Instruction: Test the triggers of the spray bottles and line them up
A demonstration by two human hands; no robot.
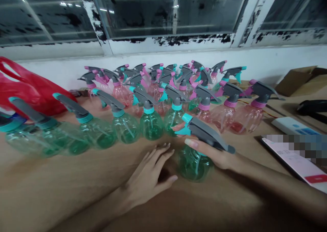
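Note:
My right hand [214,153] is closed around the neck of a green spray bottle [195,167] with a grey and turquoise trigger head. The bottle stands upright at the front of the table, its nozzle pointing to the left. Just left of it, my left hand [150,176] rests low over the tabletop with its fingers spread and holds nothing. Beyond both hands runs a row of green spray bottles [151,125]. Pink spray bottles [246,118] stand to the right and behind, mixed with more turquoise-necked ones.
A red plastic bag [33,85] lies at the left. At the right are a phone [288,157], partly pixelated, a white and blue box [293,126], a black object [313,108] and an open cardboard box [301,80]. A white wall with windows closes off the back.

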